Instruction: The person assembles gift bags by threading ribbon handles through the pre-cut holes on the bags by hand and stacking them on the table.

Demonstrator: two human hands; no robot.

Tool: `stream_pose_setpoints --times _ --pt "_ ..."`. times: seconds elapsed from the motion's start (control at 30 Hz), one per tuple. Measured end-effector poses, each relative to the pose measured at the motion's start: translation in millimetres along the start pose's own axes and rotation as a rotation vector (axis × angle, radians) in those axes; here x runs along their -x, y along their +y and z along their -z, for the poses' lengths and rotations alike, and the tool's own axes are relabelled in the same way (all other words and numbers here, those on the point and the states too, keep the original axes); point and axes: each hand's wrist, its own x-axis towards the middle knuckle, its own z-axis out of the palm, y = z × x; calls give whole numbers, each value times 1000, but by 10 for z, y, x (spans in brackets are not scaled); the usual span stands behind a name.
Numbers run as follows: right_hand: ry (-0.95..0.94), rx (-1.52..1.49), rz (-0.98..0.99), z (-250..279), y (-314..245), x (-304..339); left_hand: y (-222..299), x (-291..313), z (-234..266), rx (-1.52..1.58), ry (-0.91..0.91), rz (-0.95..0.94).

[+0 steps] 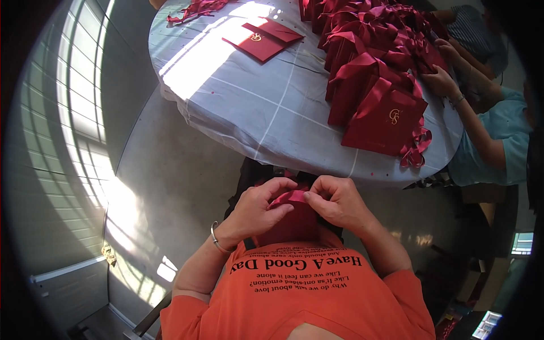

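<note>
On my lap rests a dark red gift bag (292,229), partly covered by my hands. A shiny red ribbon (290,197) runs across its top between them. My left hand (258,211), with a silver bangle at the wrist, has its thumb and fingers curled around the ribbon's left part. Thumb and forefinger of my right hand (338,203) pinch the ribbon at its right side. The lower part of the bag and the far fingertips are hidden.
Ahead stands a round table (226,113) under a pale cloth. Finished bags with ribbon bows (377,73) crowd its right side. A flat red bag (263,41) and loose ribbons (198,8) lie farther left. At the right, a co-worker's hands (441,82) touch the bags.
</note>
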Motion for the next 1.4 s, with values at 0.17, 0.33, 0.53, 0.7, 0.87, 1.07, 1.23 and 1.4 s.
stream_pose_setpoints --times 0.17,0.33,0.53,0.7,0.87,1.07,1.23,1.4 --pt "14 38 -24 33 47 104 112 61 -2 65 66 111" --pt "233 267 433 -65 -125 55 199 7 -27 -162 206 20" --pt "241 220 764 -68 -255 -202 552 -110 100 -325 268 -19" --pt "129 60 714 44 -216 -296 608 -141 171 -8 140 88" --pt "287 38 708 164 -263 -284 671 -204 312 289 -45 286" --pt "214 -321 270 190 -225 -144 635 -286 317 152 -101 276" --pt "220 51 515 113 -180 -129 613 -304 264 324 -44 211" --pt "209 8 554 105 -157 -148 595 -316 306 370 -81 242"
